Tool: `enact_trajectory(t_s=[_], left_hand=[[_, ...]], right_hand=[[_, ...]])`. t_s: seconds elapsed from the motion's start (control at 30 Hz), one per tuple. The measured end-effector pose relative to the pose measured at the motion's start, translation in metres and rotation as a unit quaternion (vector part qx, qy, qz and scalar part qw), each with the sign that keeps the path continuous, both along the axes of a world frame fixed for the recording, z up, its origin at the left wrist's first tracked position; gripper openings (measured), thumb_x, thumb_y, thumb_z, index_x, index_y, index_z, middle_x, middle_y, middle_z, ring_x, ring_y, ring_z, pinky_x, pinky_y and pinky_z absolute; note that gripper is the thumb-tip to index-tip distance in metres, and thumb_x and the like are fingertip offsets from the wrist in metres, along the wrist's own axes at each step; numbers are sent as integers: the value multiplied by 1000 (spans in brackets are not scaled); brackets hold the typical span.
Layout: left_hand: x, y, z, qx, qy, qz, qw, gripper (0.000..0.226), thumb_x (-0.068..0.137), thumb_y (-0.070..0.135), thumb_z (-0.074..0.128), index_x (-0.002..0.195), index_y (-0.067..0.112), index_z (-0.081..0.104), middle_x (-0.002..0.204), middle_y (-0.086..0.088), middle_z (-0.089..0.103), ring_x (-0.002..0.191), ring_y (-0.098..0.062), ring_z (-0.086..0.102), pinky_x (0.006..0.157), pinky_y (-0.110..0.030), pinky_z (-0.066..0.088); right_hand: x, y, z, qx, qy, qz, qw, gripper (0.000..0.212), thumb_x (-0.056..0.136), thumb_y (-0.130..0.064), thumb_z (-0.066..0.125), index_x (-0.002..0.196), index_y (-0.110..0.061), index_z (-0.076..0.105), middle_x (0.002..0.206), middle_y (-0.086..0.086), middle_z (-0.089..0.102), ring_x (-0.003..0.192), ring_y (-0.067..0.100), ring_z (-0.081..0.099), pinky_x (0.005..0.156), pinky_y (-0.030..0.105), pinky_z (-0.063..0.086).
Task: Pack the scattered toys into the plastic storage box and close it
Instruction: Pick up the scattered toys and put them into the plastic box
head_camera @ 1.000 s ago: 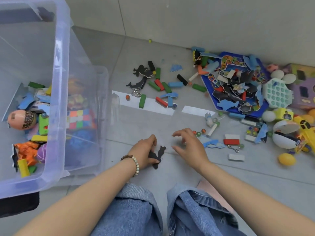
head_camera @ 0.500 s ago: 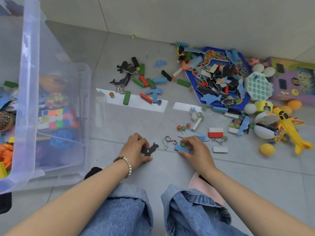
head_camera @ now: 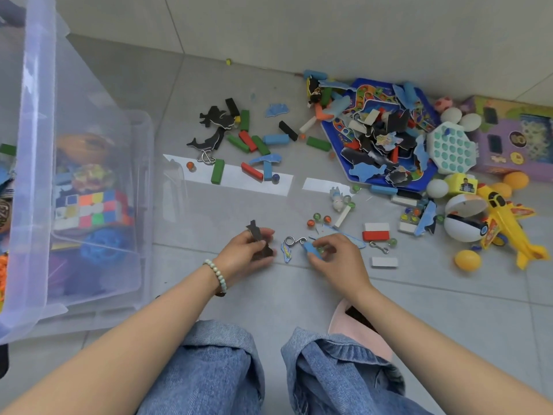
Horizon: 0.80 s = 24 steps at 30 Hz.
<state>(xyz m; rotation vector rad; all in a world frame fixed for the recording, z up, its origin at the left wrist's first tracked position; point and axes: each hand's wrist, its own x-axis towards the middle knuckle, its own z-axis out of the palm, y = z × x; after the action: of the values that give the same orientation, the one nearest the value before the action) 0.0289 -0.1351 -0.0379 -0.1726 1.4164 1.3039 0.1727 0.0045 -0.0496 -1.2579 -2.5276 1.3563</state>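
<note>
The clear plastic storage box [head_camera: 39, 163] stands at the left, with a colour cube [head_camera: 89, 209], a blue ball and other toys inside. My left hand [head_camera: 242, 256] holds a dark fish-shaped puzzle piece [head_camera: 257, 235] just above the floor. Beside it, my right hand [head_camera: 338, 262] pinches a small blue piece [head_camera: 309, 248] on the floor. A metal ring puzzle [head_camera: 293, 241] and a small sticker piece [head_camera: 286, 253] lie between the hands. Scattered blocks [head_camera: 248, 142], marbles and puzzle pieces lie further out.
A blue game board [head_camera: 386, 133] heaped with pieces sits at the right by the wall, with a white pop toy [head_camera: 450, 148], a purple box [head_camera: 514, 136], balls and a yellow toy plane [head_camera: 508, 223]. My denim-clad knees [head_camera: 269, 372] fill the bottom.
My left hand has lifted the dark piece off the floor and turned it upright. My right hand reached right and closed on the small blue piece. The view shifted right.
</note>
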Motion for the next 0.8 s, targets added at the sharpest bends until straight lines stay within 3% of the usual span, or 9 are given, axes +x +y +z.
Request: enact_trajectory(t_s=[0.07,0.13,0.17,0.23,0.37,0.53,0.7,0.8], left_hand=[[-3,1,2,17,-122,39,992,22,97,9,39,107,10,58,112,-8,60,96,-27,63,82,-38,54],[-4,1,5,44,-207,41,976,36,95,33,42,120,12,56,121,-10,59,114,-31,58,87,-46,52],[-3,2,7,64,-239,51,968,45,93,45,40,123,14,55,123,-11,59,116,-32,57,86,-46,53],[-1,7,11,93,-267,75,956,52,92,55,36,117,16,59,114,-13,65,103,-29,65,75,-40,58],[-1,12,11,2,-144,111,983,33,95,42,43,86,14,57,94,-6,66,83,-20,68,60,-27,59],[-3,4,1,-52,-47,147,987,33,98,38,39,74,17,50,86,-1,63,56,-9,69,43,-13,46],[-5,-2,0,-33,-40,164,985,31,97,39,40,79,16,50,92,-2,66,72,-15,69,54,-21,53],[-6,-3,0,-24,-53,161,985,29,96,40,43,78,17,49,91,0,69,68,-12,72,52,-20,54]], right_hand=[[-12,-6,13,-73,75,-74,992,18,74,-10,75,81,-24,64,94,0,63,61,1,55,68,6,43],[-26,-19,27,-116,112,-47,986,17,74,-11,76,80,-24,65,89,-7,61,63,1,57,71,11,46],[-32,-26,33,-131,120,-17,984,16,74,-11,76,82,-21,67,88,-10,60,66,2,57,72,11,46],[-39,-35,41,-152,132,34,979,20,73,-11,77,90,-19,69,93,-10,61,73,4,58,72,11,46],[-37,-16,32,-73,136,-20,988,17,79,-17,72,92,-26,65,98,-8,56,78,0,55,70,15,46],[-31,-4,-1,-26,-33,76,996,37,74,-25,77,107,-16,63,111,-2,49,108,13,52,89,16,37],[-42,-23,-9,48,-49,96,993,30,75,-23,75,99,-14,58,107,-1,50,101,16,49,76,25,37],[-43,-26,-9,47,-61,96,992,20,80,-19,70,95,-11,60,101,4,53,97,21,52,75,28,38]])
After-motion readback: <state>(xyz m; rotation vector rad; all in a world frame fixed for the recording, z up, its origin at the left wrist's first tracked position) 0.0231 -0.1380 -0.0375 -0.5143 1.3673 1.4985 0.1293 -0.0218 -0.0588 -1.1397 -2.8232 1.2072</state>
